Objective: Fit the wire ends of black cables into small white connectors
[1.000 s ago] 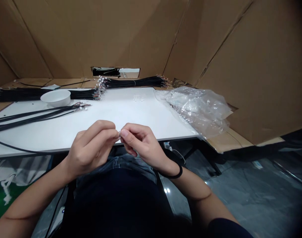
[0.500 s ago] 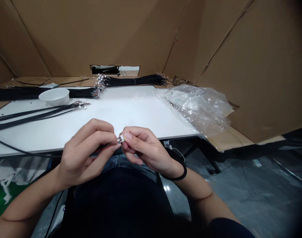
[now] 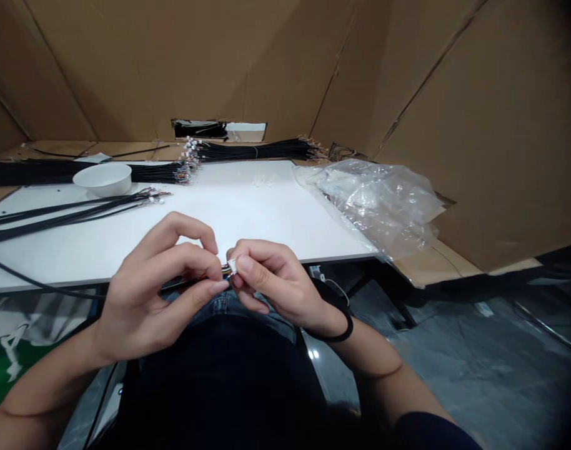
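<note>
My left hand [image 3: 163, 287] and my right hand [image 3: 271, 281] meet just in front of the near edge of the white table [image 3: 248, 212], over my lap. The left fingers pinch the end of a thin black cable [image 3: 14, 272] that runs off to the left over the table edge; its coloured wire ends show between the fingertips. My right thumb and forefinger pinch a small white connector [image 3: 231, 267] at that cable end. Both hands are closed in a pinch.
On the table lie a white bowl [image 3: 102, 179], a loose bunch of black cables [image 3: 74, 209], tied cable bundles [image 3: 252, 150] at the back, and a crumpled clear plastic bag [image 3: 379, 203] at the right. Cardboard walls enclose the bench.
Both hands have dropped slightly toward my lap. The left hand has shifted left and its forefinger has lifted, so the wire ends and the white connector now show between the fingertips.
</note>
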Available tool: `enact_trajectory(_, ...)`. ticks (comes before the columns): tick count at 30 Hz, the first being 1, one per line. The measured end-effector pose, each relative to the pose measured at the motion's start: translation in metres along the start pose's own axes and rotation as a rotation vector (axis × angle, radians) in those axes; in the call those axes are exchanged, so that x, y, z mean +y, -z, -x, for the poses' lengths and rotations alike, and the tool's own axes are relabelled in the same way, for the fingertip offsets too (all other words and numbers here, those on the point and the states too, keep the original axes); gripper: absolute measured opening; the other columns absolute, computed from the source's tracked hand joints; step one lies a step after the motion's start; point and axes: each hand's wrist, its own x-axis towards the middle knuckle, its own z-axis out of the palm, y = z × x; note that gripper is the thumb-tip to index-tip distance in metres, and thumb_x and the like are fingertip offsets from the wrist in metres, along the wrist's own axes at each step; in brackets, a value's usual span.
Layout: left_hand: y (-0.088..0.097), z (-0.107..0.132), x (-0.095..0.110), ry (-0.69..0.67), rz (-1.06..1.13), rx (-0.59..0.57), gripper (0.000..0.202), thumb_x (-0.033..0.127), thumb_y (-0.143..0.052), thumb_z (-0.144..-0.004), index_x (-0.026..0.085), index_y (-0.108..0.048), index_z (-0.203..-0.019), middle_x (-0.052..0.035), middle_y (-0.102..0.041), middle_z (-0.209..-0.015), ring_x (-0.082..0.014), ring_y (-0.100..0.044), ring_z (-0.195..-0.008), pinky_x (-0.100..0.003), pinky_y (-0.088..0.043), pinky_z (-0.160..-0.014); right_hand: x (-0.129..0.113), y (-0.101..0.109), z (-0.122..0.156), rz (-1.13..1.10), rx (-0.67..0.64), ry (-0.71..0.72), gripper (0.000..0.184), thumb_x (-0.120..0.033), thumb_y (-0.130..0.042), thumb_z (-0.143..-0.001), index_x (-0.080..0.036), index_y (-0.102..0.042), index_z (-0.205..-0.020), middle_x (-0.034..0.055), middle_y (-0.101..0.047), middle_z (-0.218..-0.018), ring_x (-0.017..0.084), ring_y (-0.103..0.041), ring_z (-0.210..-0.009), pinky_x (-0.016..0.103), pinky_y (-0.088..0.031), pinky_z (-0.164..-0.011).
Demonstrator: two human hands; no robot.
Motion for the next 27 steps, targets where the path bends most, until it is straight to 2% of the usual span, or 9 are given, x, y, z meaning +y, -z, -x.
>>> enact_trajectory(8, 0.0044, 0.0016, 0.0014, 0.035, 0.057, -0.040, 0.012, 0.009, -0.064, -0.085, 0.019, -0.059, -0.081, -0.0014, -0.054, -0.093, -0.0131, -0.052, -0.082, -0.028, -0.041, -0.064, 0.0014, -0.0011, 0.0019, 0.012, -0.022, 0.022, 0.029, -0.038, -0.056, -0.096, -0.016, -0.052, -0.076, -0.0072, -0.041, -0.057, 0.003, -0.036, -0.039, 0.018, -0.025, -0.038)
enact_trajectory(18, 0.0012, 0.0023, 0.0036, -0.052, -0.076, 0.025, 0.013, 0.007, -0.067, -0.084, 0.018, -0.060, -0.081, -0.0021, -0.055, -0.092, -0.0120, -0.053, -0.079, -0.026, -0.040, -0.060, -0.0002, -0.0002, 0.0018, 0.041, -0.015, 0.022, 0.030, -0.038, -0.058, -0.095, -0.016, -0.053, -0.076, -0.0064, -0.042, -0.059, 0.003, -0.037, -0.040, 0.018, -0.025, -0.039)
enact_trajectory(27, 0.0009, 0.0064, 0.0035, -0.101, -0.170, 0.059, 0.014, 0.004, -0.070, -0.081, 0.016, -0.064, -0.086, -0.0039, -0.057, -0.098, -0.0118, -0.055, -0.082, -0.022, -0.048, -0.061, -0.0003, 0.0011, 0.0001, 0.113, -0.014, 0.029, 0.031, -0.039, -0.056, -0.096, -0.016, -0.052, -0.075, -0.0075, -0.040, -0.053, 0.004, -0.036, -0.040, 0.019, -0.027, -0.040)
